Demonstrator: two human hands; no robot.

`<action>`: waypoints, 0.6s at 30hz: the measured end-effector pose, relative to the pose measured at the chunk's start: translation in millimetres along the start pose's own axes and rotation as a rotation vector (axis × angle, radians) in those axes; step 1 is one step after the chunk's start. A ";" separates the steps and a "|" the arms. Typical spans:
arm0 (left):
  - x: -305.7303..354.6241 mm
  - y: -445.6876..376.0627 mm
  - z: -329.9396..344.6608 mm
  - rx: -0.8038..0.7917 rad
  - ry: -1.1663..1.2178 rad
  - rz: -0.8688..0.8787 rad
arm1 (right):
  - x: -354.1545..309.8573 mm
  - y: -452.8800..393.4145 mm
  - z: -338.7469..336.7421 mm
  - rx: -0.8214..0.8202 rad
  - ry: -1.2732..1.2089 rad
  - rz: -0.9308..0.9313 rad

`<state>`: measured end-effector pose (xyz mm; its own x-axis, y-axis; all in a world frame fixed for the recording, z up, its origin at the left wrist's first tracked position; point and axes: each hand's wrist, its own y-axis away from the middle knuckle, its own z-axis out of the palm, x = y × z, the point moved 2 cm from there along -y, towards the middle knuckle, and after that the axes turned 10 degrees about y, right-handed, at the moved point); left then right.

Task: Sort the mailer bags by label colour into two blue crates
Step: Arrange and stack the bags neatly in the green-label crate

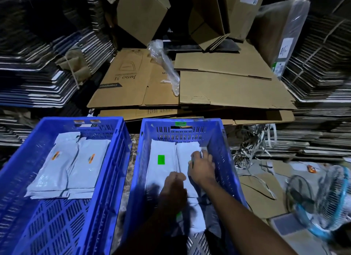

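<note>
Cardboard everywhere back there

Flattened cardboard sheets (228, 89) lie piled behind, a crumpled plastic wrap (165, 64) on top, upright boxes (140, 13) leaning further back. Dark bundled stacks (38, 64) flank both sides, and a blue fan (321, 201) sits lower right near tangled strapping (250, 146).

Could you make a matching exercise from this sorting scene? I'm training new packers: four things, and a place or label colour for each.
Things:
1. left blue plastic crate
2. right blue plastic crate
3. flattened brown cardboard sheets
4. light-blue wire fan

Descriptions:
A. far right, on the floor
B. holds grey mailer bags with orange labels
C. behind both crates
D. holds mailer bags with a green label

Pairs: 1-B, 2-D, 3-C, 4-A
</note>
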<state>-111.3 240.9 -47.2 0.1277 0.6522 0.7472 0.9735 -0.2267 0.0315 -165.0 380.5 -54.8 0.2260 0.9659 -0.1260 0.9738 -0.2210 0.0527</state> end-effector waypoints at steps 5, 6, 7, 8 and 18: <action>4.5 14.1 27.6 -0.201 -0.361 0.278 | -10.1 -28.1 10.2 -0.070 0.026 -0.299; 1.8 15.6 31.0 -0.222 -0.376 0.313 | -10.1 -30.7 16.0 -0.136 0.050 -0.316; -1.7 17.5 34.1 -0.255 -0.406 0.341 | -9.5 -31.9 21.5 -0.187 0.073 -0.323; -5.3 18.7 37.1 -0.286 -0.443 0.382 | -8.8 -31.7 26.5 -0.211 0.086 -0.325; -25.2 22.6 51.6 -0.267 -0.493 0.312 | -19.9 -37.8 43.0 -0.201 0.108 -0.229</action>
<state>-82.7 256.7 -99.6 0.5319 0.7680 0.3568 0.8037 -0.5905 0.0731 -205.3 363.8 -96.8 -0.0125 0.9986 -0.0522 0.9727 0.0243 0.2307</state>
